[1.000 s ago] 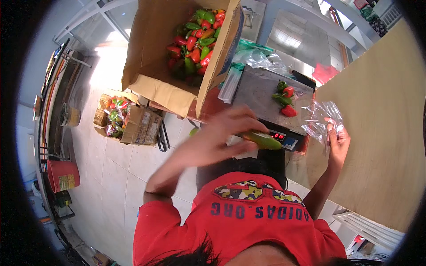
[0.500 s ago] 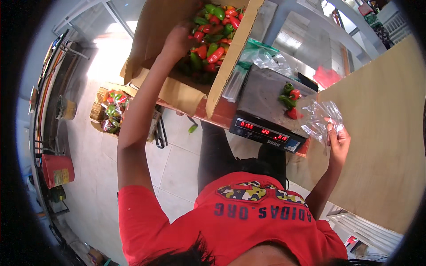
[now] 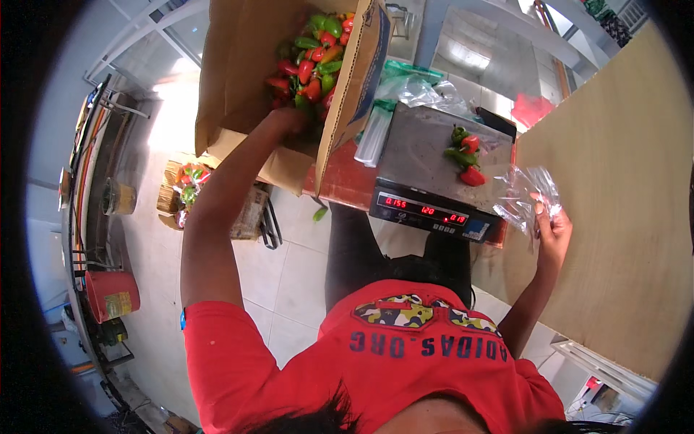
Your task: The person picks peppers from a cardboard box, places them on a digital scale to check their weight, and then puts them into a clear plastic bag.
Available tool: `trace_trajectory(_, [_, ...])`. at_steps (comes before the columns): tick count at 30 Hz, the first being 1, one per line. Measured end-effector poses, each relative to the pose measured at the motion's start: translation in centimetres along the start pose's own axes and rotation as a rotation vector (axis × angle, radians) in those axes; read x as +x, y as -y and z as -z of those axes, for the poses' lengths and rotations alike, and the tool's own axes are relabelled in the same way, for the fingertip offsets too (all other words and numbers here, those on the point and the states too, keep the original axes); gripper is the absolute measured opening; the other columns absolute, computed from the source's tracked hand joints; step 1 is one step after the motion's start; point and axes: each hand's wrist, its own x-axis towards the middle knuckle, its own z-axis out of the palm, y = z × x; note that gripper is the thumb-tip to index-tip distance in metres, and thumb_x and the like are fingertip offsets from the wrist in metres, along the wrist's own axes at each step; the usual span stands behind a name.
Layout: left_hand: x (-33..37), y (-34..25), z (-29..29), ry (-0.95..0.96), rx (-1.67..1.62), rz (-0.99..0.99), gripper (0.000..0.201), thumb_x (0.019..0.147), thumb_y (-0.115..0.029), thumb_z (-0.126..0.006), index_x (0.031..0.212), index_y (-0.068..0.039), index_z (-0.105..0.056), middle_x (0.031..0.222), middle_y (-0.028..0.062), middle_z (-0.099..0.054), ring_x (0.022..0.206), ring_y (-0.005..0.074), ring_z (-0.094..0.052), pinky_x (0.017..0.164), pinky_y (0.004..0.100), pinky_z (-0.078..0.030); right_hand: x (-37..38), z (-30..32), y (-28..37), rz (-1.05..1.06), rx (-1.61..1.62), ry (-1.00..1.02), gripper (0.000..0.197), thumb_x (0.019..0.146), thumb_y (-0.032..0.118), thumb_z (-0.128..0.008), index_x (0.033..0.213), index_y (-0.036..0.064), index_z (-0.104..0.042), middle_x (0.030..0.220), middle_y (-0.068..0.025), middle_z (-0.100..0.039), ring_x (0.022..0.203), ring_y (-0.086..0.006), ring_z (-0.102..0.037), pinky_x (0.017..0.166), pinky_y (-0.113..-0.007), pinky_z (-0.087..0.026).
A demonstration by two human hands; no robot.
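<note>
My left hand [image 3: 290, 120] is down inside a tall cardboard box [image 3: 238, 79], against the near side of a heap of red and green peppers [image 3: 307, 69]. Its fingers are lost in shadow among them. At the right, my right hand [image 3: 554, 226] pinches a clear plastic bag [image 3: 517, 189], which hangs over the right edge of a digital scale [image 3: 416, 152]. Several red and green peppers [image 3: 466, 155] lie in a short row on the scale's dark plate, just left of the bag. Red digits glow on its front panel.
Clear and green plastic bags [image 3: 419, 87] lie behind the scale on the reddish table [image 3: 340, 184]. A wooden board [image 3: 614, 181] stands at the right. On the floor are a smaller box of bagged peppers [image 3: 173, 195] and one loose green pepper [image 3: 319, 214]. A red bucket [image 3: 112, 295] stands far left.
My left hand has moved nearer and lower within the box, toward the near edge of the pepper heap. The right hand keeps its hold on the bag. The view has shifted slightly.
</note>
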Motion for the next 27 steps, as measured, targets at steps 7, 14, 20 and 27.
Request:
trace_trajectory(7, [0.3,-1.9,1.5,-0.059,0.374,0.040,0.027,0.077,-0.023,-0.059,0.099,-0.011,-0.068,0.106,0.0104,-0.066,0.097,0.0251,-0.065,0.081,0.0411,-0.050,0.3,0.0,0.3,0.003,0.002,0.001,0.022,0.089,0.021,-0.062,0.105,0.0061,-0.068,0.060,0.0115,-0.039,0.053,0.0002,-0.031,0.047,-0.019,-0.022])
trace_trajectory(14, [-1.4,-4.4,9.7,-0.066,0.244,0.160,0.039,0.078,-0.028,-0.060,0.114,-0.014,-0.060,0.105,0.0118,-0.066,0.099,0.0265,-0.064,0.084,0.0449,-0.050,0.2,-0.7,1.0,-0.025,-0.027,0.007,0.022,0.089,0.021,-0.063,0.104,0.0052,-0.068,0.061,0.0111,-0.041,0.053,0.0000,-0.031,0.047,-0.019,-0.022])
trace_trajectory(20, [2.8,-7.1,12.3,-0.523,-0.023,-0.121,0.051,0.080,-0.030,-0.061,0.125,-0.011,-0.045,0.113,0.0155,-0.060,0.104,0.0346,-0.059,0.083,0.0466,-0.049,0.0,-1.1,1.2,0.003,-0.017,-0.006,0.024,0.091,0.021,-0.061,0.106,0.0037,-0.066,0.058,0.0108,-0.035,0.052,-0.0001,-0.029,0.047,-0.020,-0.020])
trace_trajectory(27, [11.6,-7.6,11.3,-0.626,-0.323,-0.321,0.060,0.079,-0.023,-0.060,0.128,-0.004,-0.031,0.109,0.0234,-0.060,0.097,0.0382,-0.061,0.077,0.0470,-0.051,-0.8,0.4,1.0,-0.048,-0.056,-0.074,0.024,0.091,0.022,-0.061,0.105,0.0040,-0.066,0.058,0.0106,-0.036,0.052,-0.0003,-0.029,0.048,-0.020,-0.021])
